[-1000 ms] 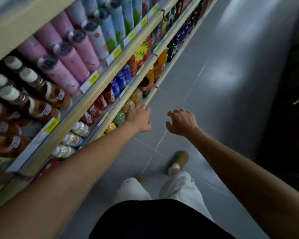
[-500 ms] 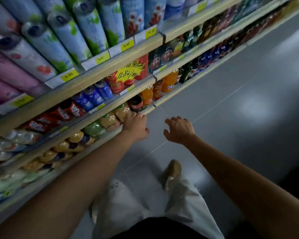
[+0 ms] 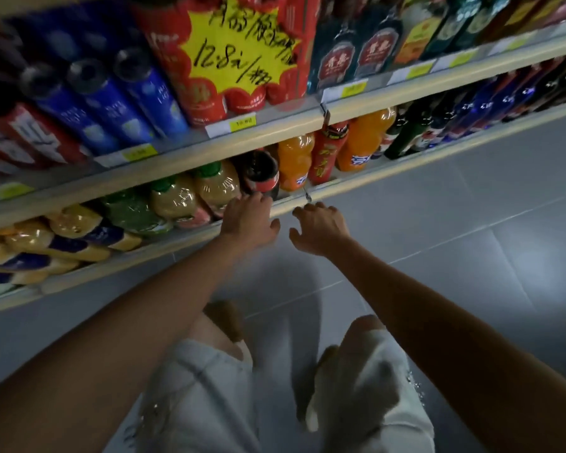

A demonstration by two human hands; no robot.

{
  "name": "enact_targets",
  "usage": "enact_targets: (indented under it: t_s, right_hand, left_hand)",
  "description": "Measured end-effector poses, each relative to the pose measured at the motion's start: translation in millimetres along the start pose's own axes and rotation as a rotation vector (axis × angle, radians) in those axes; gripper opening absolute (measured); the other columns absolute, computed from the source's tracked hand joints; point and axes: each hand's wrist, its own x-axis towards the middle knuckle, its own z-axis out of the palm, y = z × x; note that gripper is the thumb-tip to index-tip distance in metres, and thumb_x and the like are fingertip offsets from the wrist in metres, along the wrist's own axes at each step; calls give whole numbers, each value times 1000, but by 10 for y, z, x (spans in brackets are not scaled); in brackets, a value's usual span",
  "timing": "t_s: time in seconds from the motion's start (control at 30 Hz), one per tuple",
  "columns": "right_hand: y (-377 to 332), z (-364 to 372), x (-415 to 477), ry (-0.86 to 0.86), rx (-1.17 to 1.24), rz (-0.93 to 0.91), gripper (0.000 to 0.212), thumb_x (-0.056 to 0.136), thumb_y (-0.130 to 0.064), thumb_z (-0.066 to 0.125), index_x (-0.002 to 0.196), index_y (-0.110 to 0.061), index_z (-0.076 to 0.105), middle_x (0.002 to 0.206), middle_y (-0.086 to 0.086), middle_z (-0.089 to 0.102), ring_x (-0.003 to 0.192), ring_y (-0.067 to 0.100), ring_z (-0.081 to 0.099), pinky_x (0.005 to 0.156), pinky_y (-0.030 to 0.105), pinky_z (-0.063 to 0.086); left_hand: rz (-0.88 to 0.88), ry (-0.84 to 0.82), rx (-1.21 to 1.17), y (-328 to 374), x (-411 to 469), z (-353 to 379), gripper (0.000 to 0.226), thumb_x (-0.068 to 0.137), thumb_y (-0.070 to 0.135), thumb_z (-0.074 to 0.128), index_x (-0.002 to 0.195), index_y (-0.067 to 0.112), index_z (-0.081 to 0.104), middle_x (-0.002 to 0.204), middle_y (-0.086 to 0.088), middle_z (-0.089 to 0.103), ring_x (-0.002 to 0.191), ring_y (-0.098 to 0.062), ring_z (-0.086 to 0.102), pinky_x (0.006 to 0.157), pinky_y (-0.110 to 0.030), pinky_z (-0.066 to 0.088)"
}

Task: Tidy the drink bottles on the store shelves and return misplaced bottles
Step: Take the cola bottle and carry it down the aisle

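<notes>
Now our left hand (image 3: 249,220), loose and gripping nothing, is at the foot of the dark cola bottle (image 3: 261,171) on the bottom shelf (image 3: 373,175), our right hand (image 3: 321,227) hovering empty beside it.

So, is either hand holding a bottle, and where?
Neither holds anything. Fingers of the left hand reach the dark cola bottle near its base; the right hand hangs empty.

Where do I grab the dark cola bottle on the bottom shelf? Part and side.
Take the dark cola bottle round its red-labelled lower body, from the aisle-side front. Its top sits back under the shelf above, and a juice bottle and an orange soda bottle crowd its sides. The left hand is nearest.
</notes>
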Motion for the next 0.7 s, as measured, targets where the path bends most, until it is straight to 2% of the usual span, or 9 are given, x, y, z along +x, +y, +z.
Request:
enact_targets:
  t_s: [0.23, 0.3, 0.4, 0.47, 0.6, 0.7]
  right_hand:
    - [290, 886, 950, 115, -63, -44, 43, 88, -43, 49, 121, -15, 55, 118, 9, 61, 112, 29, 54, 92, 38, 40]
    - [335, 1041, 1137, 177, -80, -65, 43, 88, -43, 48, 120, -16, 56, 116, 8, 62, 110, 29, 55, 90, 37, 41]
    - [392, 1144, 1311, 289, -63, -84, 35, 87, -41, 50, 106, -14, 60, 106, 10, 66, 103, 30, 60, 81, 33, 42]
    - [414, 1140, 1354, 345, -47, -85, 33, 86, -39, 50, 103, -13, 61, 103, 12, 67, 101, 31, 61, 80, 33, 43]
    - [447, 1070, 1380, 389, -19, -69, 35, 87, -41, 47, 109, -16, 58, 103, 12, 67, 101, 31, 60, 79, 35, 42]
    - [505, 1089, 1476, 377, 73, -44, 43, 88, -44, 46, 118, -14, 50, 108, 13, 64, 104, 32, 57, 82, 38, 42]
  left_hand:
    - [-116, 115, 21, -370, 699, 966, 52, 88, 48, 48, 125, 11, 49, 127, -12, 53, 118, -32, 49, 96, -42, 37]
    - [-151, 206, 51, -462, 825, 1123, 57, 87, 51, 49, 128, 10, 47, 128, -13, 52, 119, -33, 48, 97, -43, 37]
    - [-219, 358, 67, -528, 949, 1239, 65, 85, 55, 51, 129, 8, 43, 129, -14, 50, 117, -34, 49, 93, -45, 39]
    - [-256, 413, 30, -531, 1028, 1225, 75, 85, 58, 51, 138, 8, 32, 137, -14, 43, 121, -34, 47, 92, -45, 41]
    - [-301, 434, -235, -443, 1257, 1118, 89, 84, 57, 55, 148, 11, 15, 148, -14, 29, 132, -34, 35, 101, -47, 35]
    - [-315, 527, -579, -393, 1516, 1106, 86, 82, 50, 62, 146, 11, 20, 143, -16, 33, 132, -34, 35, 106, -47, 34]
